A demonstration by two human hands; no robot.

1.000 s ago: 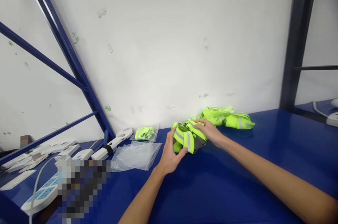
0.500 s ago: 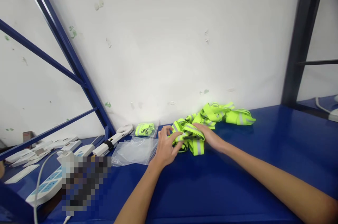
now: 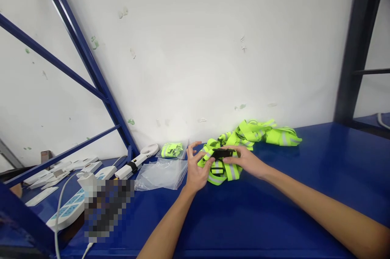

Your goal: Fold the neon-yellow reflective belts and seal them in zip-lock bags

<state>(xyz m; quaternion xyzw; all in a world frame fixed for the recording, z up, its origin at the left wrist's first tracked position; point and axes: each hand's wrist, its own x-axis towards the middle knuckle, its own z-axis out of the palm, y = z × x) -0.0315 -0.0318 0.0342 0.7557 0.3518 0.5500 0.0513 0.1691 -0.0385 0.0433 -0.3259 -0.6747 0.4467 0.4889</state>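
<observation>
Both your hands are over the blue bench (image 3: 274, 210), closer to its back edge than its front. Your left hand (image 3: 196, 172) pinches a neon-yellow strap (image 3: 233, 172) between thumb and forefinger. Your right hand (image 3: 248, 162) grips a black piece (image 3: 222, 153) at the strap between thumb and fingers; it bridges the gap between your hands. The strap's grey-striped loops lie on the bench below. Just behind, a pile (image 3: 252, 133) of similar straps stretches rightward along the back edge, by the white wall (image 3: 189, 55). Left of your left hand lie clear bags (image 3: 161, 175), a bagged yellow bundle (image 3: 171, 150) near the back edge, and a white fan (image 3: 149, 150). Toward the left edge sits a power strip (image 3: 68, 210).
</observation>
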